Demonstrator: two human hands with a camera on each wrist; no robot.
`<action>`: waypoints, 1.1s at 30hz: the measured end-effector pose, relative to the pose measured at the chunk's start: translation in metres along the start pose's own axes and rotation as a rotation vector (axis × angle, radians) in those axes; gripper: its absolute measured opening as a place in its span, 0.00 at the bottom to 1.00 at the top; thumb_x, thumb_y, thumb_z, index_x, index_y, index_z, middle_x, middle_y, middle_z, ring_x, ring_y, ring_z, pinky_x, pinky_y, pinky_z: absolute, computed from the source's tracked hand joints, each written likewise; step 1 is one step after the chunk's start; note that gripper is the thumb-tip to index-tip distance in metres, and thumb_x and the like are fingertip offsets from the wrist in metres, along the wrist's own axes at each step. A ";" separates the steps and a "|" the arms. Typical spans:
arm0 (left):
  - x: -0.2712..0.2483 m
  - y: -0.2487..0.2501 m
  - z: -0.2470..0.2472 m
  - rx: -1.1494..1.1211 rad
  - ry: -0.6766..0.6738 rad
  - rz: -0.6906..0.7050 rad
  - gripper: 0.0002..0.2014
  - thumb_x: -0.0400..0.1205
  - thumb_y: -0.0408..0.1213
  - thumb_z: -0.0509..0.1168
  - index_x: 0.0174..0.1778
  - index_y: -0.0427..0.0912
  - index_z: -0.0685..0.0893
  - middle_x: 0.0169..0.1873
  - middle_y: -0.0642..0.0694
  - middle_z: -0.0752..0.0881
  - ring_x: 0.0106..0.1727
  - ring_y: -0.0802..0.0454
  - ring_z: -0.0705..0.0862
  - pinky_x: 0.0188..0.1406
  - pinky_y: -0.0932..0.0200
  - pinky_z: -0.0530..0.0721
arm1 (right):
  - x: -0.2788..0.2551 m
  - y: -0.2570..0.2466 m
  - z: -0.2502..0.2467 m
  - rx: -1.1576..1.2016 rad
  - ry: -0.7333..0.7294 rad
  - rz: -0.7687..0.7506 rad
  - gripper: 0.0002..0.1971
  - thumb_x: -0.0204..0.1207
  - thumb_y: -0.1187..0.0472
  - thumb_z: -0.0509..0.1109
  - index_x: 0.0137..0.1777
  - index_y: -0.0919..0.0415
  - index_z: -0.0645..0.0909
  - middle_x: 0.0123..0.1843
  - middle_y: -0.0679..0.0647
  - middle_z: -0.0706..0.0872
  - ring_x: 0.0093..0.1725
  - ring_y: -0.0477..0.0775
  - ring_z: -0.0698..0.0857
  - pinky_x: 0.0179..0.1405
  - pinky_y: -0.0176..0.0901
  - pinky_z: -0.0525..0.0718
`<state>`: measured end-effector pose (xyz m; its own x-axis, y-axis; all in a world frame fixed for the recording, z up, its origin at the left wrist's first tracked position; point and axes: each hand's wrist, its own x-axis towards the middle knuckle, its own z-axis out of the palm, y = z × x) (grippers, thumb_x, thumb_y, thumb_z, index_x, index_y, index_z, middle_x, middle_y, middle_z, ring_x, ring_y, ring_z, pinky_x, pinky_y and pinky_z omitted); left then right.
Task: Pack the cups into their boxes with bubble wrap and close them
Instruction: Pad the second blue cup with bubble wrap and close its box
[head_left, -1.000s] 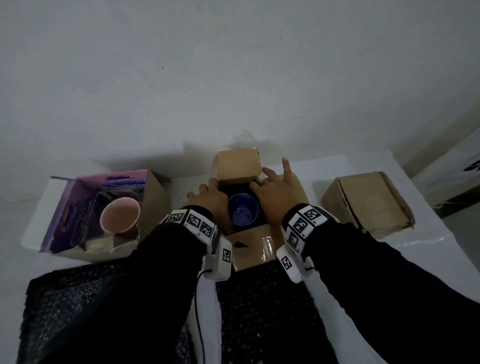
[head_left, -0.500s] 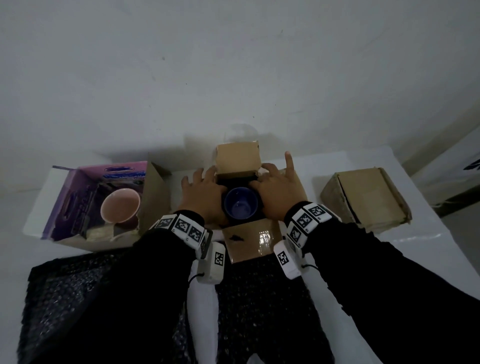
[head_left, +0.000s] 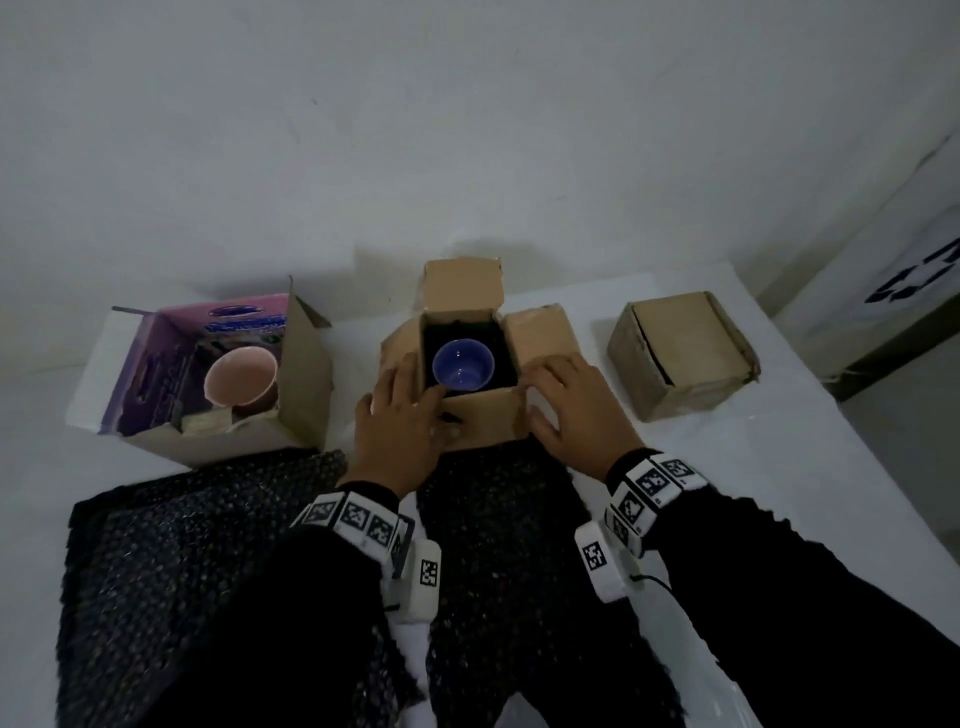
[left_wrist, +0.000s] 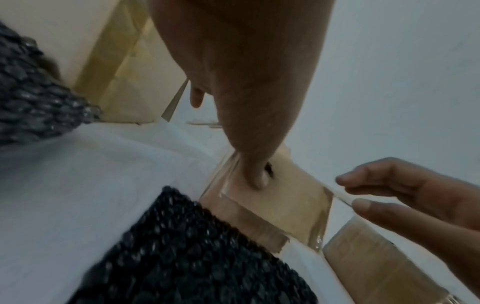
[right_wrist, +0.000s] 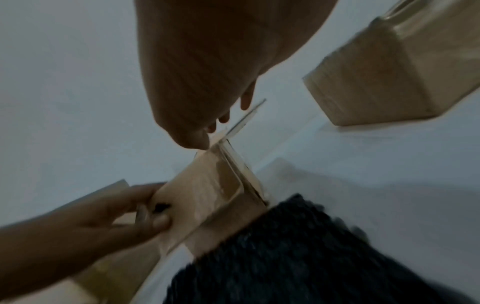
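A blue cup (head_left: 462, 364) stands upright in the open middle cardboard box (head_left: 540, 335), lined with black bubble wrap. My left hand (head_left: 431, 405) pinches the box's near flap (head_left: 491, 415) at its left edge, thumb on the outside (left_wrist: 257, 179). My right hand (head_left: 535, 397) pinches the same flap at its right edge, seen in the left wrist view (left_wrist: 350, 195). The flap stands raised towards the cup. A pink cup (head_left: 241, 374) sits in the open purple-lined box (head_left: 304, 379) at the left.
A closed cardboard box (head_left: 680, 353) stands at the right. Two black bubble-wrap sheets (head_left: 197, 545) (head_left: 519, 519) lie on the white table (head_left: 779, 467) in front of the boxes. A wall rises close behind, and the table's right edge drops away.
Both hands drew back from beside the blue cup to the box's near flap. That flap, flat on the table before, is now lifted upright.
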<state>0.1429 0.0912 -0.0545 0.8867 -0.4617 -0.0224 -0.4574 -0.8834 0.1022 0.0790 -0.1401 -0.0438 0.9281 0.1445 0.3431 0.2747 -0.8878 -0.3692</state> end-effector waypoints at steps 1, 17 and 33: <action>0.002 0.004 0.001 0.012 0.025 -0.020 0.27 0.78 0.54 0.67 0.73 0.54 0.73 0.84 0.38 0.57 0.81 0.33 0.59 0.69 0.34 0.72 | -0.012 -0.005 0.000 0.007 0.030 0.000 0.10 0.73 0.58 0.68 0.53 0.58 0.80 0.56 0.54 0.82 0.54 0.59 0.77 0.45 0.52 0.75; -0.062 0.005 0.015 -0.323 0.383 -0.137 0.26 0.79 0.68 0.55 0.60 0.51 0.78 0.62 0.48 0.78 0.62 0.41 0.76 0.55 0.43 0.72 | -0.078 -0.027 0.016 0.429 -0.180 0.448 0.08 0.65 0.55 0.72 0.40 0.54 0.77 0.35 0.44 0.80 0.38 0.49 0.79 0.42 0.45 0.78; -0.059 0.011 -0.077 -0.804 -0.184 -0.017 0.11 0.85 0.37 0.61 0.47 0.32 0.84 0.43 0.36 0.88 0.46 0.39 0.86 0.45 0.53 0.80 | 0.002 -0.057 -0.056 0.629 0.257 0.440 0.20 0.69 0.63 0.76 0.60 0.54 0.75 0.62 0.51 0.80 0.60 0.52 0.79 0.52 0.42 0.77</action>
<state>0.0910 0.1151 0.0248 0.8361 -0.5162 -0.1856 -0.1945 -0.5953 0.7796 0.0515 -0.1135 0.0266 0.9182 -0.3342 0.2127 0.0582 -0.4171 -0.9070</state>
